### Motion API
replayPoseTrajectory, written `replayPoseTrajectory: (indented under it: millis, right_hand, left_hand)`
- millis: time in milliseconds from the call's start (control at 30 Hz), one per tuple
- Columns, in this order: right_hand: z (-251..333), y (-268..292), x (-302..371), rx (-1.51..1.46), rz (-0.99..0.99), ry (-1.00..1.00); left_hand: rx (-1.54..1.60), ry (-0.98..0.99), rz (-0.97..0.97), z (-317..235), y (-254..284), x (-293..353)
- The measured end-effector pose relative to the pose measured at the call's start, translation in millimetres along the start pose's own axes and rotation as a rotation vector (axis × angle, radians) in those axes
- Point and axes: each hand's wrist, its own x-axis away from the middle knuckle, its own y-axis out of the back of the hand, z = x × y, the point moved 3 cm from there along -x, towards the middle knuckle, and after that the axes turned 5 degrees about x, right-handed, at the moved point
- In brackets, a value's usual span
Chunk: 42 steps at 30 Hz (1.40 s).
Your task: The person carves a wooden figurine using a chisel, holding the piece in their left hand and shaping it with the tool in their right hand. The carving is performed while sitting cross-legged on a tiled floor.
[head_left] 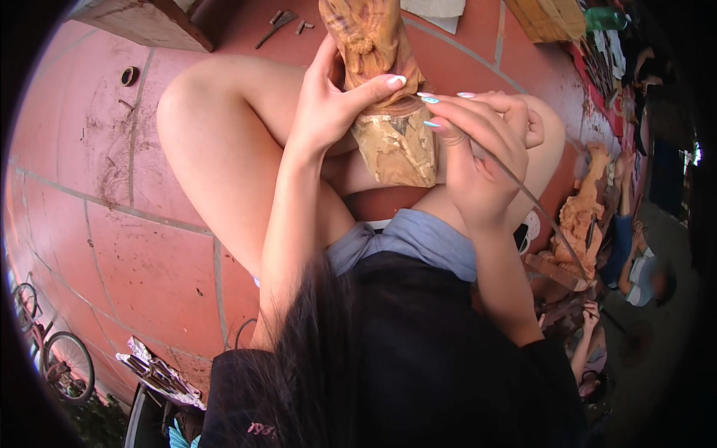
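Observation:
A carved wooden figure (pixel 396 145) stands between my bent knees, its rough, pale base toward me and its carved, orange-brown part away from me. Around its carved side wraps my left hand (pixel 332 104), the thumb lying across the front. My right hand (pixel 485 142) pinches a long, thin metal rod-like tool (pixel 526 193). The tool's near end touches or nearly touches the groove above the base, beside my left thumb; the fingers partly hide that end. Its shaft runs back past my right wrist toward the lower right.
Another carved wooden piece (pixel 579 213) lies to my right, with other people (pixel 641 276) seated beyond it. A wooden block (pixel 146 26) stands at the far left, near small tools (pixel 276 28) on the tiled floor (pixel 149 261). Several tools lie on foil (pixel 160 372) behind left; bicycles (pixel 67 364) stand further off.

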Motion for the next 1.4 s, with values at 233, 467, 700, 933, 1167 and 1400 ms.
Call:
replayPoseTrajectory:
  millis: [233,467,700,933,1167,1400]
  right_hand:
    - [-15.2,1.0,10.2,-0.263,-0.037,-0.161]
    - [-52.1,-4.4,18.3,-1.009,-0.001,-0.410]
    - [-45.5,-25.1,22.0,-1.302,0.056,-0.559]
    - [-40.4,-28.8,17.8,-1.185,0.085,-0.551]
    - [-43.6,-44.1,20.3,-1.417,0.059,-0.607]
    - [-51.6,-39.5,3.6,-1.298,0.279,-0.425]
  left_hand:
    - [0.031,0.040,-0.024,0.7,-1.4,4.2]
    - [-0.012,0.107,-0.101,-0.7,-1.9,9.6]
    - [-0.223,0.164,0.042,-4.4,0.2,6.5]
    - [-0.205,0.207,0.059,-1.9,2.5,4.3]
    - [-0.162,0.230,0.112,1.8,6.0,3.8]
    - [-0.167,0.254,0.093,0.5,5.1,2.3]
